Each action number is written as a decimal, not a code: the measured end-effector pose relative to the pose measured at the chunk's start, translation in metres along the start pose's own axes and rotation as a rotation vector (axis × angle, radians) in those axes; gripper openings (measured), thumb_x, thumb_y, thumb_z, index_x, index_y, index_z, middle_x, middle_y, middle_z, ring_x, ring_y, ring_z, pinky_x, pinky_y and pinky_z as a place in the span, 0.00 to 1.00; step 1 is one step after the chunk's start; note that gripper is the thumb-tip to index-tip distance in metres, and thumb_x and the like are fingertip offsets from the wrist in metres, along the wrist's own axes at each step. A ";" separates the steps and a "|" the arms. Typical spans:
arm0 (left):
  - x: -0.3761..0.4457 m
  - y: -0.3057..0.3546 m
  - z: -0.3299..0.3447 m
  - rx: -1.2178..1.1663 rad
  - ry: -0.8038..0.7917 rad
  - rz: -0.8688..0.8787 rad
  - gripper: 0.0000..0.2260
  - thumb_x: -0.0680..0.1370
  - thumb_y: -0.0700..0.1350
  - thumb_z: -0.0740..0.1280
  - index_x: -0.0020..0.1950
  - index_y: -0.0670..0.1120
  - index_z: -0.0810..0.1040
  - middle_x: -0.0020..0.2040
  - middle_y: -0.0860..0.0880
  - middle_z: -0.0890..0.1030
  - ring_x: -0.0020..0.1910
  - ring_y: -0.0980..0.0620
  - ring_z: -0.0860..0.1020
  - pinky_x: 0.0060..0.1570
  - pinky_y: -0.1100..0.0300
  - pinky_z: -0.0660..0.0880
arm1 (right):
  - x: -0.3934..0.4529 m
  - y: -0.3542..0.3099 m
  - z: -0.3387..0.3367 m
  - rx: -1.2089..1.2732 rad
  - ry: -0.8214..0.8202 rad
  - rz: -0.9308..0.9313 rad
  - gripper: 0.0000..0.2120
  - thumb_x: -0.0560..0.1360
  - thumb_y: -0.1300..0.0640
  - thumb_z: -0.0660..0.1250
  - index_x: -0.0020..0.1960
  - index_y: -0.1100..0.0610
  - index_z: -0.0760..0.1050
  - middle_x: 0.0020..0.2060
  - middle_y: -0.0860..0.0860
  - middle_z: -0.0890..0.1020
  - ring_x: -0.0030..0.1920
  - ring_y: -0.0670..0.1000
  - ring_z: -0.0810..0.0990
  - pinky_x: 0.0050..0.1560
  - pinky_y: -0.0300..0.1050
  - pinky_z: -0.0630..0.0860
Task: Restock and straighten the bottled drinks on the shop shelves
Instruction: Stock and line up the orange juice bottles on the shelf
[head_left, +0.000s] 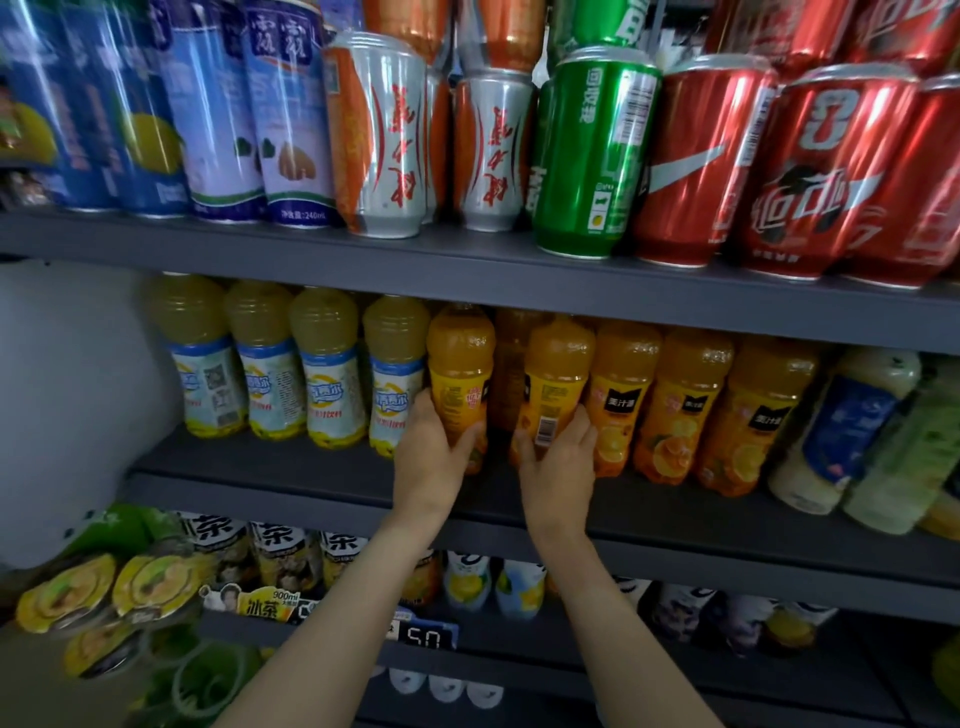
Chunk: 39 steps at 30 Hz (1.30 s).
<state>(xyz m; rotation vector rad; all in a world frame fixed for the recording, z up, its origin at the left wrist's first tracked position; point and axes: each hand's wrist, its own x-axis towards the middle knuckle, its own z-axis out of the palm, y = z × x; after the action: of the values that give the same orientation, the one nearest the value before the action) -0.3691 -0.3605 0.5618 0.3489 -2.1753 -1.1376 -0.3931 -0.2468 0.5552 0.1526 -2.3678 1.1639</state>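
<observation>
On the middle shelf (291, 470) stands a row of bottled drinks. My left hand (434, 447) grips the lower part of an orange juice bottle (460, 364), the leftmost of the orange ones. My right hand (558, 460) grips the neighbouring orange juice bottle (558, 374), whose barcode faces out. Three more orange juice bottles (675, 405) stand upright to the right with their labels facing front. Left of my hands stands a row of pale yellow bottles (327, 374) with blue and white labels.
The top shelf (467, 270) carries blue, orange-and-silver, green and red cans. Milky white and pale green bottles (852, 431) lean at the middle shelf's right end. The bottom shelf holds iced tea bottles (275, 551), with a pack of yellow-lidded bottles (104, 597) at lower left.
</observation>
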 end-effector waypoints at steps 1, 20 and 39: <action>-0.001 -0.001 -0.003 0.015 0.000 0.006 0.20 0.74 0.48 0.70 0.63 0.44 0.69 0.56 0.46 0.77 0.56 0.49 0.75 0.49 0.62 0.68 | 0.003 -0.001 0.001 0.005 -0.008 0.008 0.32 0.75 0.53 0.67 0.71 0.64 0.58 0.64 0.59 0.68 0.62 0.58 0.71 0.53 0.47 0.72; -0.006 -0.007 -0.014 0.049 0.032 0.063 0.24 0.74 0.49 0.69 0.66 0.45 0.67 0.58 0.47 0.77 0.58 0.49 0.74 0.51 0.61 0.67 | 0.034 -0.005 -0.008 0.242 -0.494 -0.042 0.26 0.71 0.59 0.72 0.65 0.60 0.65 0.60 0.55 0.77 0.61 0.53 0.75 0.56 0.39 0.70; -0.034 0.009 -0.016 -0.078 0.166 0.139 0.34 0.76 0.56 0.64 0.75 0.45 0.54 0.72 0.50 0.59 0.70 0.61 0.55 0.68 0.71 0.54 | 0.009 0.019 -0.041 0.403 -0.628 -0.216 0.23 0.70 0.58 0.73 0.59 0.47 0.67 0.55 0.44 0.78 0.58 0.45 0.77 0.61 0.50 0.75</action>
<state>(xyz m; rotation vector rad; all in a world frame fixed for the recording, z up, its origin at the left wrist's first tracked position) -0.3327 -0.3484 0.5609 0.2455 -1.9727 -1.0737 -0.3910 -0.2024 0.5667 1.0147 -2.4851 1.6448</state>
